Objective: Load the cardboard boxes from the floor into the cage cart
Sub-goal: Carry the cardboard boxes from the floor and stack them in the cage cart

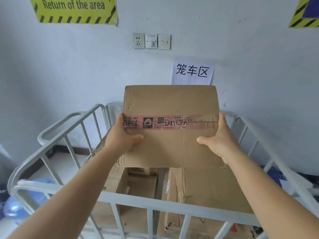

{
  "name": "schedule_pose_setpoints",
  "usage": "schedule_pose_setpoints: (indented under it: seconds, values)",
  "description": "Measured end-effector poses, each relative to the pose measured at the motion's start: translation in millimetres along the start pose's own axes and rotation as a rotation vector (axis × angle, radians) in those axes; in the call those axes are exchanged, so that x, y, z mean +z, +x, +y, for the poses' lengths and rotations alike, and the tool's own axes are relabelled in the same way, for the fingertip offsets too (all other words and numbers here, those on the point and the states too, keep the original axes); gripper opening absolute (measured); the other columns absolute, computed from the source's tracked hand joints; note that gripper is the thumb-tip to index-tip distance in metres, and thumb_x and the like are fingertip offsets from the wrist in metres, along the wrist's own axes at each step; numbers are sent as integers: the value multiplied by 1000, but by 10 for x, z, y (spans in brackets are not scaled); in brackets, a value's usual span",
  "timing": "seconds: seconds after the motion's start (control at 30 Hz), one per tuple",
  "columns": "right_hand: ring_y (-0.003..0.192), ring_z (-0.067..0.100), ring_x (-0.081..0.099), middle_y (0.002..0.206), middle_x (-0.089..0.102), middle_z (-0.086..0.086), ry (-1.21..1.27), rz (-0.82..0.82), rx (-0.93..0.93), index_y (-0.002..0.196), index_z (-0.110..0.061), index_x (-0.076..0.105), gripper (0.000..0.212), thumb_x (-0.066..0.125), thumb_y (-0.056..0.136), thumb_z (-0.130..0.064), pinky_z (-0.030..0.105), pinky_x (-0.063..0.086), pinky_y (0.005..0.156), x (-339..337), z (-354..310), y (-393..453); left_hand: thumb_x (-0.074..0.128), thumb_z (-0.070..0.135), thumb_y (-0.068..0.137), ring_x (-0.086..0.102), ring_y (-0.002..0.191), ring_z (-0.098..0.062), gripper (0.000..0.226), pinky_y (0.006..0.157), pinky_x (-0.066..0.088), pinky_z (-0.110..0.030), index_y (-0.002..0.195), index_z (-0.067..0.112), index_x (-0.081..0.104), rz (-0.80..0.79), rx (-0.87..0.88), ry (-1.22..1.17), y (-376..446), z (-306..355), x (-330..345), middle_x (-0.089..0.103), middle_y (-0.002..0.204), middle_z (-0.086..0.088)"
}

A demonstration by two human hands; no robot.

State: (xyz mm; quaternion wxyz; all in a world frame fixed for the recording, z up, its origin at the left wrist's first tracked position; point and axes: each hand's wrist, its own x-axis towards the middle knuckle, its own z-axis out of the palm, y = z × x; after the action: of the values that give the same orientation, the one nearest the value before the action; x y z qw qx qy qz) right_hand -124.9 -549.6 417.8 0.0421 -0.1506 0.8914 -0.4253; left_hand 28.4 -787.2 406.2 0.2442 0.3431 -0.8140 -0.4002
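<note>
Both arms reach straight out over the cage cart (101, 195), the cardboard box (170, 104) held up above the boxes already inside (203, 185). Left hand (123, 135) and right hand (219, 137) clamp opposite sides at the taped seam, thumbs on top. Stiff and probably light, though the far fingers are hidden.

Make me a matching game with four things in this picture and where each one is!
Things:
1. taped box
2. cage cart
3. yellow striped sign
4. wall sockets

Places:
A. top left of the wall
B. held between both hands
C. middle of the wall, above the paper sign
D. below the arms, holding other boxes

Pairs: 1-B, 2-D, 3-A, 4-C
</note>
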Motion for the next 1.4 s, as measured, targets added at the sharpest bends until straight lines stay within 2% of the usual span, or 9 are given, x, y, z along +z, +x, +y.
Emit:
schedule_pose_setpoints:
  seconds: [0.3, 0.47, 0.6, 0.7, 0.83, 0.93, 1.1, 1.3, 1.4]
  values:
    - [139, 24, 37, 160, 23, -2, 35, -91, 41, 155, -35, -3, 115, 80, 77, -21, 39, 42, 96, 1294, -431, 874, 80, 25, 74, 59, 90, -19, 79, 59, 47, -28, 137, 27, 31, -49, -77, 50, 1281, -840, -232, 59, 114, 6]
    - [139, 25, 37, 161, 20, -2, 86, -150, 114, 155, -36, -3, 114, 79, 79, -16, 34, 40, 89, 2082, -697, 1229, 79, 27, 74, 59, 99, -22, 89, 81, 55, -40, 144, 28, 25, -85, -129, 108, 1984, -1297, -478, 56, 123, 4]
    - [140, 24, 35, 162, 19, -2, 83, -220, 162, 155, -35, -4, 114, 79, 80, -15, 34, 39, 96, 2641, -834, 1401, 78, 23, 76, 60, 94, -23, 76, 79, 55, -40, 136, 27, 31, -121, -175, 150, 2364, -1659, -668, 57, 117, 3]
    - [140, 24, 36, 162, 19, -1, 36, -294, 184, 155, -34, -5, 116, 81, 78, -19, 37, 39, 103, 3036, -950, 1449, 77, 24, 76, 59, 91, -23, 75, 76, 52, -36, 135, 23, 31, -141, -244, 224, 2503, -1996, -819, 57, 114, 1]
    - [130, 25, 48, 158, 30, 0, -61, -425, 219, 156, -32, -4, 117, 81, 77, -25, 33, 44, 92, 3529, -1048, 1383, 77, 24, 78, 55, 93, -22, 89, 75, 49, -33, 147, 20, 20, -182, -374, 272, 2545, -2437, -1007, 55, 120, -4]
    - [132, 27, 47, 158, 32, 0, -127, -495, 228, 156, -32, -4, 119, 83, 74, -29, 42, 46, 101, 3858, -1073, 1264, 76, 23, 78, 55, 98, -22, 89, 80, 49, -33, 147, 18, 19, -211, -471, 298, 2501, -2763, -1133, 55, 124, -5]
    - [138, 26, 38, 161, 24, 0, -196, -563, 161, 156, -30, -7, 115, 78, 80, -26, 39, 41, 101, 4139, -1206, 1237, 76, 22, 78, 58, 96, -23, 88, 81, 52, -36, 146, 16, 21, -230, -538, 320, 2457, -3160, -1257, 57, 117, -5]
    - [145, 28, 27, 164, 11, 6, -308, -632, 94, 155, -21, -15, 118, 76, 82, -31, 43, 39, 110, 4312, -1315, 1160, 74, 24, 79, 55, 90, -20, 92, 65, 43, -26, 149, 14, 15, -252, -584, 374, 2537, -3289, -1460, 54, 111, -5]
    - [148, 28, 20, 164, -6, 11, -390, -679, 63, 152, -16, -23, 116, 71, 87, -31, 39, 38, 107, 4345, -1358, 1077, 76, 31, 77, 52, 99, -24, 103, 77, 47, -32, 150, 14, 6, -259, -621, 412, 2475, -3318, -1404, 47, 125, -10]
